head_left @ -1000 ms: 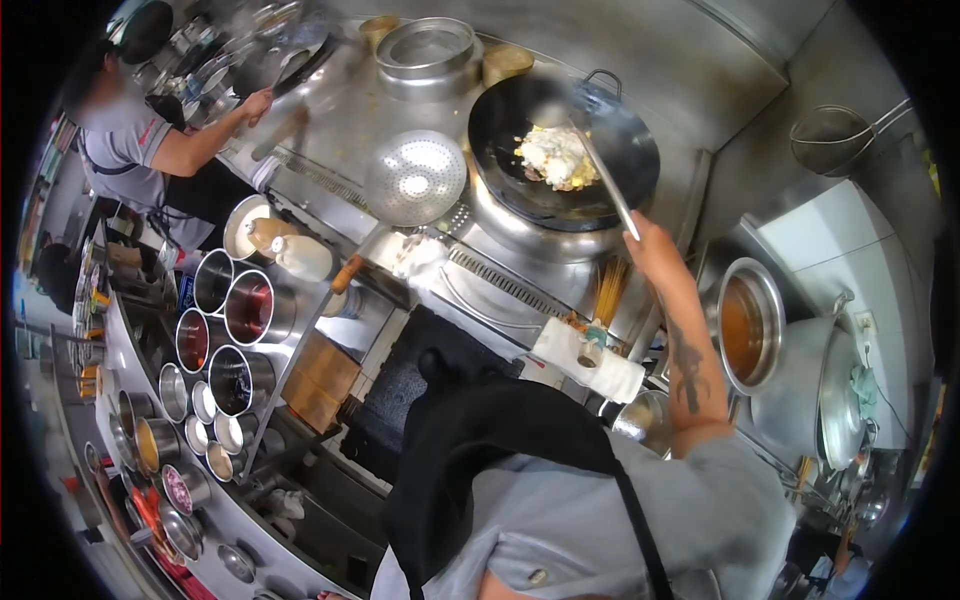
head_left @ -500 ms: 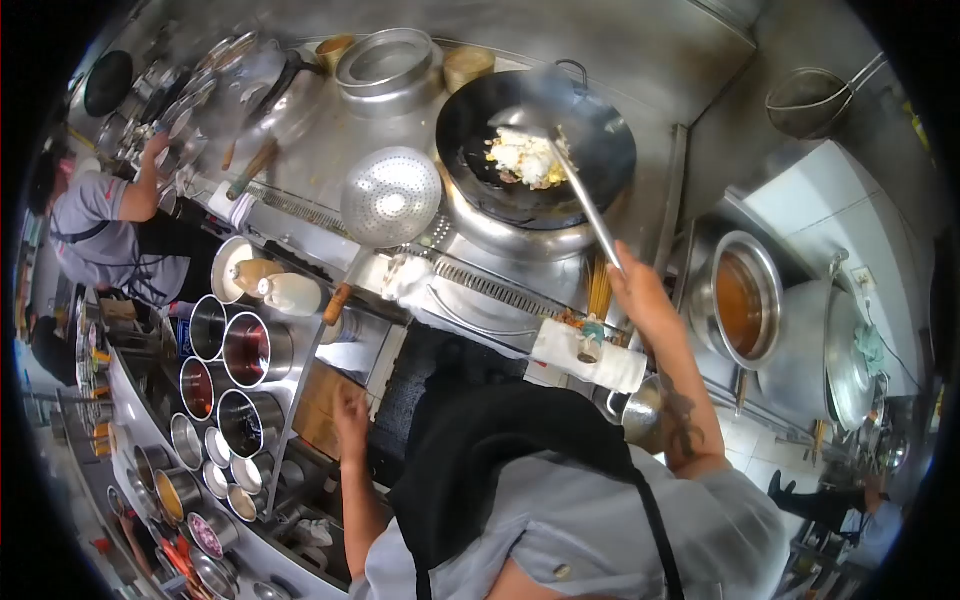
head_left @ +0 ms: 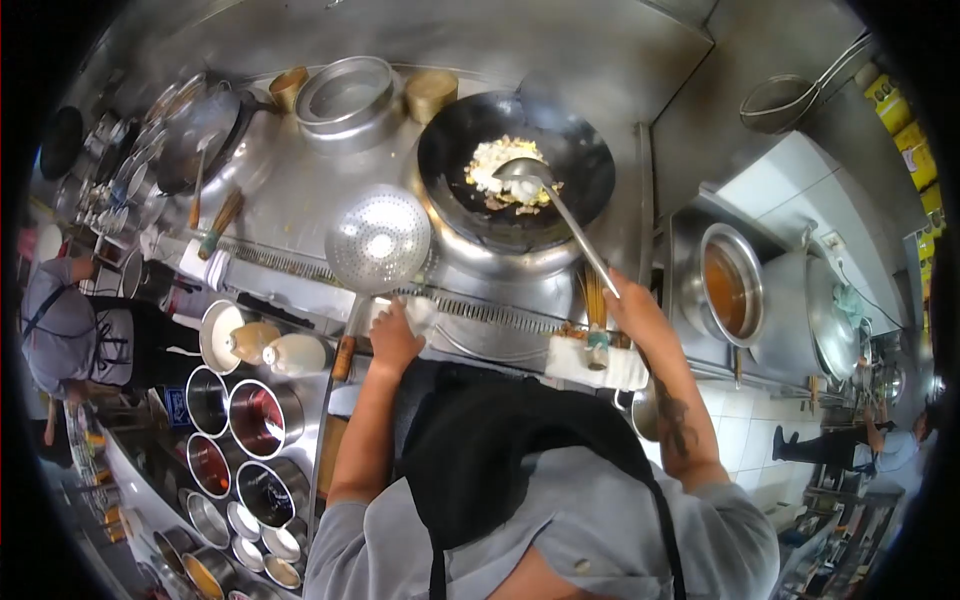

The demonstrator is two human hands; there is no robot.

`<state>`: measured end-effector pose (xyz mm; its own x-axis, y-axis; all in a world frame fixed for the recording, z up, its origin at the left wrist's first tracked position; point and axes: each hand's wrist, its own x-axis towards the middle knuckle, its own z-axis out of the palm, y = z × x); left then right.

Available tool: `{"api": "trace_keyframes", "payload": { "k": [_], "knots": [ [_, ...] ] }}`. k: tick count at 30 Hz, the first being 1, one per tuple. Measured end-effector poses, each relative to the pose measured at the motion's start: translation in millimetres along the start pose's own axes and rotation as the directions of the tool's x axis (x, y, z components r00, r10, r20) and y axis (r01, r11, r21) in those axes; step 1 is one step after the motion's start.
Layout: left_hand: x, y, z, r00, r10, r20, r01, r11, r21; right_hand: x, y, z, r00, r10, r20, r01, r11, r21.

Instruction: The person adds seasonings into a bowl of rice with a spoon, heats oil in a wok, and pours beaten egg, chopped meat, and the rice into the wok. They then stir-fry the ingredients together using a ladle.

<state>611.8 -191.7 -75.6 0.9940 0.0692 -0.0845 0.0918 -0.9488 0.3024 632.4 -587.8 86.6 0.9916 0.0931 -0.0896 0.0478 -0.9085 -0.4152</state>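
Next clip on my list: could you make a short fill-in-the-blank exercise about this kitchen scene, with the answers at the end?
1. The person's ____ hand holds the ladle.
2. The wok holding the food is ____ in colour.
3. In the picture, the strainer lies to the ____ of the wok.
4. The towel beneath the brush is ____ in colour.

Missing words: right; black; left; white.

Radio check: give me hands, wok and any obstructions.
Right fingers around ladle. Left fingers near perforated strainer, grip unclear. Wok holds food, ladle bowl over it. No visible obstruction above wok.
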Motion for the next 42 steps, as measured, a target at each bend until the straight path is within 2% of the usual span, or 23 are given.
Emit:
{"api": "trace_keyframes", "payload": {
  "k": [1, 2, 5, 8, 9, 11, 12, 13, 14, 15, 18, 21, 24, 25, 27, 30, 31, 33, 34, 36, 39, 41, 42],
  "knots": [
    [3, -3, 2, 0.998, 0.055, -0.028, -0.055, 0.998, 0.016, 0, -15, -9, 1.000, 0.013, -0.003, -0.013, 0.999, 0.032],
    [2, -7, 3, 0.999, 0.034, 0.007, -0.034, 0.999, 0.003, -5, -23, -11, 0.999, 0.038, -0.002, -0.038, 0.997, 0.069],
    [16, -4, 3, 0.996, -0.017, 0.088, 0.020, 0.999, -0.030, -14, -20, 12, 0.957, -0.098, -0.273, 0.105, 0.994, 0.010],
    [26, -19, 28, 0.998, 0.041, 0.038, -0.032, 0.978, -0.206, 12, -23, 32, 0.994, 0.075, -0.079, -0.075, 0.997, 0.011],
    [30, -24, 28, 0.994, 0.058, 0.091, -0.033, 0.966, -0.256, 17, -32, 23, 0.990, 0.135, -0.029, -0.133, 0.990, 0.048],
    [35, -28, 10, 0.978, 0.080, 0.194, -0.007, 0.936, -0.351, 19, -56, 9, 0.989, 0.126, -0.083, -0.124, 0.992, 0.032],
    [36, -31, 5, 0.974, 0.088, 0.209, 0.039, 0.843, -0.536, 19, -62, 10, 0.986, 0.127, -0.107, -0.125, 0.992, 0.029],
    [40, -29, 1, 0.972, 0.097, 0.215, 0.084, 0.709, -0.700, 22, -61, 14, 0.980, 0.056, -0.192, -0.051, 0.998, 0.031],
    [40, -26, -7, 0.968, 0.105, 0.227, 0.136, 0.543, -0.829, 23, -58, 24, 0.964, -0.012, -0.267, 0.020, 0.999, 0.028],
    [40, -23, -16, 0.955, 0.106, 0.277, 0.209, 0.422, -0.882, 24, -53, 33, 0.937, -0.080, -0.339, 0.091, 0.996, 0.018],
    [45, -7, -45, 0.875, 0.247, 0.416, 0.348, 0.276, -0.896, 55, -53, 51, 0.988, 0.101, -0.115, -0.098, 0.995, 0.034],
    [51, 17, -45, 0.897, 0.209, 0.389, 0.389, 0.043, -0.920, 68, -45, 48, 0.985, 0.006, -0.174, -0.001, 1.000, 0.028],
    [64, 31, -37, 0.749, 0.244, 0.616, 0.660, -0.195, -0.726, 44, -58, 32, 0.965, 0.014, -0.262, 0.007, 0.997, 0.081],
    [72, 39, -26, 0.777, 0.322, 0.541, 0.615, -0.203, -0.762, 42, -55, 34, 0.963, 0.028, -0.269, -0.015, 0.999, 0.050],
    [84, 66, -29, 0.734, 0.334, 0.591, 0.673, -0.237, -0.701, 38, -46, 43, 0.957, 0.062, -0.282, -0.068, 0.998, -0.009],
    [100, 115, -36, 0.684, 0.283, 0.673, 0.730, -0.259, -0.633, 49, -21, 46, 0.976, 0.006, -0.220, -0.008, 1.000, -0.008],
    [112, 121, -21, 0.661, 0.358, 0.660, 0.750, -0.264, -0.607, 46, -25, 37, 0.977, 0.034, -0.208, -0.032, 0.999, 0.011],
    [116, 149, -25, 0.675, 0.264, 0.688, 0.734, -0.324, -0.597, 23, -43, 22, 0.981, 0.104, -0.163, -0.096, 0.994, 0.057],
    [118, 159, -26, 0.679, 0.216, 0.701, 0.724, -0.351, -0.593, 13, -46, 26, 0.977, 0.086, -0.195, -0.074, 0.995, 0.065],
    [122, 165, -28, 0.676, 0.197, 0.710, 0.725, -0.355, -0.591, 0, -49, 30, 0.963, 0.043, -0.264, -0.023, 0.997, 0.077],
    [117, 157, -31, 0.701, 0.244, 0.670, 0.707, -0.362, -0.607, 21, -17, 58, 0.995, 0.043, -0.093, -0.037, 0.998, 0.059],
    [123, 151, -22, 0.750, 0.311, 0.584, 0.661, -0.392, -0.640, 17, -28, 42, 0.995, 0.025, -0.099, -0.019, 0.998, 0.066],
    [125, 151, -17, 0.743, 0.278, 0.608, 0.666, -0.402, -0.629, 13, -40, 32, 0.996, 0.015, -0.093, -0.008, 0.997, 0.072]
  ]
}}
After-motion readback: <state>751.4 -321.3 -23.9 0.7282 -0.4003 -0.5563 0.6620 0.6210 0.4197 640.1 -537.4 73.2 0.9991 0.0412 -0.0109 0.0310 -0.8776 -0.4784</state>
